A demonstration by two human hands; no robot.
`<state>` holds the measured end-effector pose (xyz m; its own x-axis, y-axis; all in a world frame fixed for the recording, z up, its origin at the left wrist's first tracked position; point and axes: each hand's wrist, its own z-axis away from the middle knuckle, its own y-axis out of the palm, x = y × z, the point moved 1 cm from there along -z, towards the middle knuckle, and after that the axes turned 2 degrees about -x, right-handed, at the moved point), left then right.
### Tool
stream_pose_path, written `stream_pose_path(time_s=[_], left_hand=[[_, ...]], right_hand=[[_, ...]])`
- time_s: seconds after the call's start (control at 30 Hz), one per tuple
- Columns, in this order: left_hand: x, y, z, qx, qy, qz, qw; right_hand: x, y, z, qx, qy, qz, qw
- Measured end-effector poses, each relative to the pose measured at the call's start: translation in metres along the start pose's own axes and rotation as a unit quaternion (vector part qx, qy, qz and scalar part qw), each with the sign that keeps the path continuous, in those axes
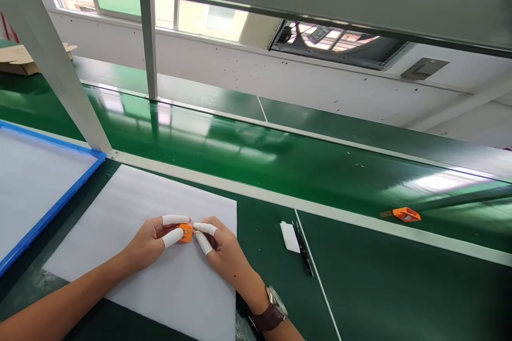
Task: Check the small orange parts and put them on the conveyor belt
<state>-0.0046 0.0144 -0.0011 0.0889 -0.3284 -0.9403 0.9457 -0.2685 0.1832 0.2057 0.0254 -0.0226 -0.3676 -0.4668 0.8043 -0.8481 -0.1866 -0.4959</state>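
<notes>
Both hands meet over a white foam sheet (160,277) on the green bench. My left hand (154,240) pinches a small orange part (186,233) between thumb and forefinger, both in white finger cots. My right hand (220,248), with a brown watch on its wrist, closes its cot-covered fingertips on the same part from the right side. Most of the part is hidden by the fingers.
A blue-framed white tray (52,202) lies at the left. A small white card and a black tool (296,240) rest right of the sheet. Another orange part (406,214) sits on the green conveyor belt (280,160). A grey post (60,74) rises at the left.
</notes>
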Motion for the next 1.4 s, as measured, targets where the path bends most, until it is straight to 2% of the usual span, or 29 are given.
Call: stream_pose_path(time_s=[0.2, 0.33, 0.43, 0.6, 0.7, 0.8, 0.9, 1.03, 1.27, 1.4], left_hand=[[-0.001, -0.003, 0.003, -0.010, 0.005, -0.015, 1.000], [0.005, -0.004, 0.000, -0.030, 0.001, -0.011, 0.999], [0.005, -0.006, -0.001, -0.077, 0.011, -0.035, 0.996], [0.001, -0.016, -0.004, -0.149, 0.047, -0.097, 0.983], [0.001, -0.024, -0.006, -0.178, 0.111, -0.208, 0.955], [-0.001, -0.027, -0.007, -0.211, 0.174, -0.330, 0.904], [-0.006, -0.024, -0.014, -0.220, 0.191, -0.384, 0.876], [-0.019, -0.022, -0.055, -0.225, 0.181, -0.392, 0.873], [-0.060, -0.050, -0.173, -0.293, 0.197, -0.410, 0.841], [-0.074, -0.064, -0.200, -0.320, 0.191, -0.418, 0.829]], right_hand=[[0.000, 0.009, 0.006, -0.021, -0.088, 0.110, 0.990], [0.002, 0.010, 0.005, -0.045, -0.141, 0.245, 0.958], [0.001, 0.005, 0.003, -0.044, -0.143, 0.288, 0.946], [-0.003, -0.004, -0.001, -0.022, -0.119, 0.264, 0.957], [-0.007, -0.006, -0.002, -0.021, -0.116, 0.241, 0.963], [-0.011, -0.005, -0.002, -0.038, -0.107, 0.217, 0.969], [-0.015, -0.004, -0.003, -0.056, -0.102, 0.201, 0.973], [-0.016, -0.004, -0.004, -0.064, -0.101, 0.185, 0.975], [-0.022, -0.001, -0.004, -0.063, -0.087, 0.180, 0.978], [-0.024, 0.000, -0.005, -0.062, -0.078, 0.181, 0.978]])
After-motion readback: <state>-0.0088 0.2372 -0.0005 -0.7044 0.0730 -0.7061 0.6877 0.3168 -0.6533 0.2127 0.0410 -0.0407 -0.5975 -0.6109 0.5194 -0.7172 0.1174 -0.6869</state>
